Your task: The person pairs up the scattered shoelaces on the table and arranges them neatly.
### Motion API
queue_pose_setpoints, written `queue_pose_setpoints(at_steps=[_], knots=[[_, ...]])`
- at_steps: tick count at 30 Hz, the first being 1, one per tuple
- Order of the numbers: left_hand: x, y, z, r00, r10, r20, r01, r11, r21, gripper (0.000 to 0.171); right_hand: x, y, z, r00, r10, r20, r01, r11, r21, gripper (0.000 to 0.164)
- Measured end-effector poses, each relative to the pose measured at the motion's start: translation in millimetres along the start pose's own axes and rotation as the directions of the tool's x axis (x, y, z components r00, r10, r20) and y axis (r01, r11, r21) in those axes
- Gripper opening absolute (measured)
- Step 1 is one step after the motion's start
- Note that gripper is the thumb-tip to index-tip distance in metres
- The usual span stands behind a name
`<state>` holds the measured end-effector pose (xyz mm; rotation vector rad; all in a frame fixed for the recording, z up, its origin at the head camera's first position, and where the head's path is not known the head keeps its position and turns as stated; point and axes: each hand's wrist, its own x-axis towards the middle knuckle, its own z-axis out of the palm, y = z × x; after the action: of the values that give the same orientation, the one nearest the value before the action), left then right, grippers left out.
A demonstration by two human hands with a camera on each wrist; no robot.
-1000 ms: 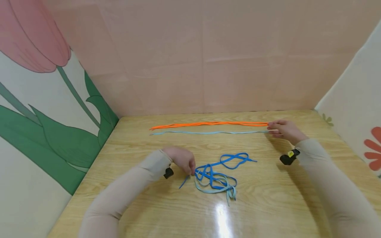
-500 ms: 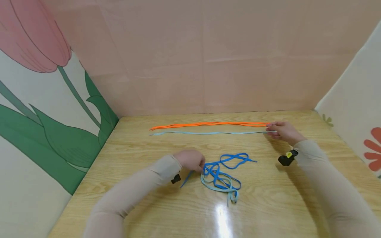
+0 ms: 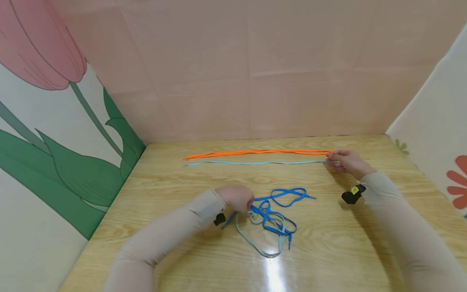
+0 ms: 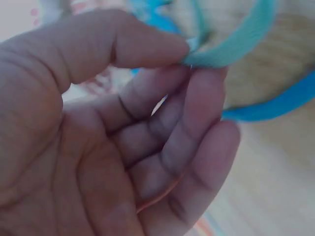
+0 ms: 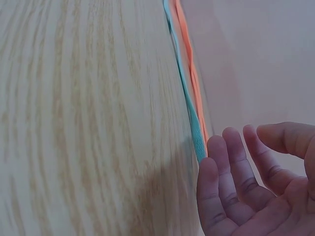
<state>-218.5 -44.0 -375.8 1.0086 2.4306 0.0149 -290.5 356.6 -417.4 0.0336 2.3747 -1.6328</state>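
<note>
Between thumb and fingertip, my left hand (image 3: 235, 198) pinches a light blue shoelace (image 4: 234, 51), seen close up in the left wrist view. Its loop hangs toward the table's front, and a darker blue shoelace (image 3: 292, 205) lies tangled with it to the right of the hand. My right hand (image 3: 349, 162) is at the right end of a second light blue shoelace (image 3: 255, 163), which is stretched straight across the table. That lace's end passes behind the loosely bent fingers (image 5: 209, 172) in the right wrist view. Just behind it runs a bundle of orange shoelaces (image 3: 255, 151).
The wooden table (image 3: 175, 263) meets a pink backdrop (image 3: 248, 81) behind the orange laces. A tulip-printed panel (image 3: 65, 134) borders the left side and a white flower-printed panel (image 3: 438, 134) the right. A small black camera sits on each wrist.
My left hand has moved rightward over the tangle and pulled the light blue lace into a wider loop toward the front. The right hand has shifted only slightly at the lace ends.
</note>
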Motion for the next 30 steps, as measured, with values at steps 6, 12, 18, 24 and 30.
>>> queue_pose_setpoints(at_steps=[6,12,18,24,30], knots=[[-17.5,-8.3,-28.7,0.989,0.145,0.012,-0.141,0.977,-0.161,0.011,1.3,-0.7,1.6,1.0,-0.002,0.006,0.002,1.0,-0.004,0.047],[-30.1,-22.3,-49.5,0.968,0.249,-0.038,-0.245,0.892,-0.38,0.013,0.8,-0.5,1.0,1.0,-0.01,0.021,0.009,1.0,0.02,0.038],[-33.0,-37.1,-56.8,0.965,0.137,-0.222,-0.245,0.77,-0.589,0.014,1.6,-8.6,3.4,0.997,-0.01,0.07,0.012,0.999,-0.034,0.053],[-27.5,-46.1,-56.2,0.939,-0.031,-0.342,-0.26,0.589,-0.766,0.02,-4.0,-33.9,21.2,0.984,-0.052,0.168,0.073,0.99,-0.124,0.054],[-23.4,-49.9,-52.4,0.936,-0.082,-0.341,-0.252,0.52,-0.816,0.021,-26.8,-68.4,62.9,0.906,-0.159,0.393,0.239,0.957,-0.163,0.036]])
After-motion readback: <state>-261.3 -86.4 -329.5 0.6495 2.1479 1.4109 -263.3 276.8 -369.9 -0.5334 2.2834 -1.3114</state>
